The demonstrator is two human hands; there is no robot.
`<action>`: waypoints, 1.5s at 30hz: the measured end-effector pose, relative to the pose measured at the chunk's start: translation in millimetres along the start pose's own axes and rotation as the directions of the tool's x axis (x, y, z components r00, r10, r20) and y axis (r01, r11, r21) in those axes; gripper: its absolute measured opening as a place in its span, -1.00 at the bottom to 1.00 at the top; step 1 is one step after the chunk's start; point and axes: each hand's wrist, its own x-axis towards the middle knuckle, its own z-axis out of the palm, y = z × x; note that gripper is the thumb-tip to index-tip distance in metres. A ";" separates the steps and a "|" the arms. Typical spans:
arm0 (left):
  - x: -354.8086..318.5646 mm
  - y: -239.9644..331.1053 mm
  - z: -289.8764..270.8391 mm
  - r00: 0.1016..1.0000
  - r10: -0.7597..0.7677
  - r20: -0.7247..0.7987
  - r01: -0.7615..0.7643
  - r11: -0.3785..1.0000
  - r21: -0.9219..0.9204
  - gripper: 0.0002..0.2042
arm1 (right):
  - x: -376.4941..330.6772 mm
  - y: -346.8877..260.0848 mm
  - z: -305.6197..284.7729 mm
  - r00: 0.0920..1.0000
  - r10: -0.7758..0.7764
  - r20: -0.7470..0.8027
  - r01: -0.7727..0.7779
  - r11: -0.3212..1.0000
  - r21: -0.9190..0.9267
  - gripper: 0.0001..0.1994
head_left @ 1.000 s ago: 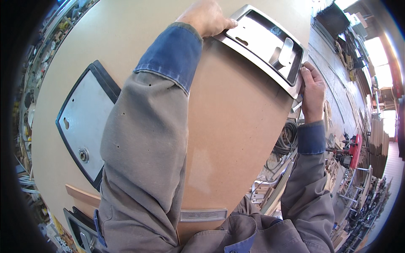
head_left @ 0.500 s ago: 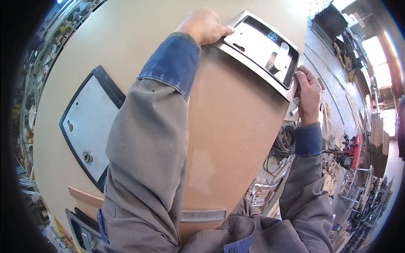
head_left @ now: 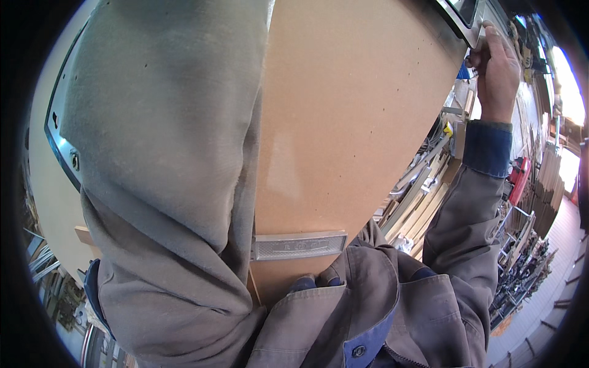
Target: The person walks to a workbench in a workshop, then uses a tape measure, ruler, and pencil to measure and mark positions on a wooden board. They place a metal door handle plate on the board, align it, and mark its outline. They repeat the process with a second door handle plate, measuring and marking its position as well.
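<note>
Only the near corner of a silver metal frame with a dark inner edge [head_left: 461, 24] shows at the top right, over the board's edge. My right hand [head_left: 500, 76] is at that corner, its fingers bent and pressed against the frame's outer side. My left sleeve [head_left: 165, 122] fills the left half of the view, while the left hand is beyond the upper edge. Partly behind that sleeve lies a dark-rimmed metal plate [head_left: 60, 132] with a keyhole-shaped slot and a round lock.
The brown board [head_left: 331, 122] stretches out before me, with a textured grey metal strip [head_left: 300, 246] across its near end. Wooden strips [head_left: 423, 196] lie beyond its right edge. A red tool [head_left: 520, 181] and stacked boards [head_left: 549, 202] stand farther right.
My view has shifted nearer, so most of the metal frame and my left hand have left the picture at the top. My right hand remains at the frame's corner.
</note>
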 end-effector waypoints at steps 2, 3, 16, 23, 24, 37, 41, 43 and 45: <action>-4.0 -1.7 -0.9 1.000 0.011 -0.005 -0.010 1.000 0.026 -0.73 | -1.7 10.0 -2.1 1.000 0.024 -0.006 -0.024 0.998 0.055 -0.75; -7.2 -3.8 -2.3 1.000 0.009 -0.011 -0.009 0.999 0.040 -0.73 | 0.6 13.8 0.4 1.000 0.031 -0.004 -0.031 0.995 0.091 -0.75; -17.2 -3.6 -4.3 0.998 0.052 -0.033 -0.047 0.991 0.127 -0.72 | 3.3 16.1 12.9 1.000 -0.011 -0.014 0.012 0.995 0.100 -0.73; -21.1 -3.0 -3.6 0.996 0.075 -0.041 -0.068 0.987 0.146 -0.70 | 12.6 31.7 -0.8 1.000 0.024 0.014 -0.025 0.996 0.087 -0.73; -20.2 -2.8 -3.3 0.996 0.077 -0.039 -0.071 0.987 0.146 -0.70 | 13.6 33.8 -1.9 0.999 0.026 0.025 -0.029 0.995 0.096 -0.73; -19.6 -0.9 -2.4 0.996 0.083 -0.039 -0.075 0.981 0.179 -0.66 | 22.0 41.5 -10.1 0.996 0.061 0.064 -0.070 0.988 0.137 -0.74; -18.1 0.5 -5.1 0.996 0.083 -0.044 -0.072 0.976 0.204 -0.64 | 4.1 17.4 13.1 0.999 0.045 0.015 -0.047 0.993 0.111 -0.75; -21.1 2.2 -9.9 0.995 0.078 -0.059 -0.063 0.972 0.228 -0.64 | 3.6 12.6 18.3 0.998 0.064 0.002 -0.064 0.988 0.139 -0.75; 10.2 3.2 15.9 0.992 0.124 0.005 -0.122 0.973 0.197 -0.63 | -0.8 12.9 -3.0 0.993 0.094 -0.075 -0.088 0.993 0.079 -0.75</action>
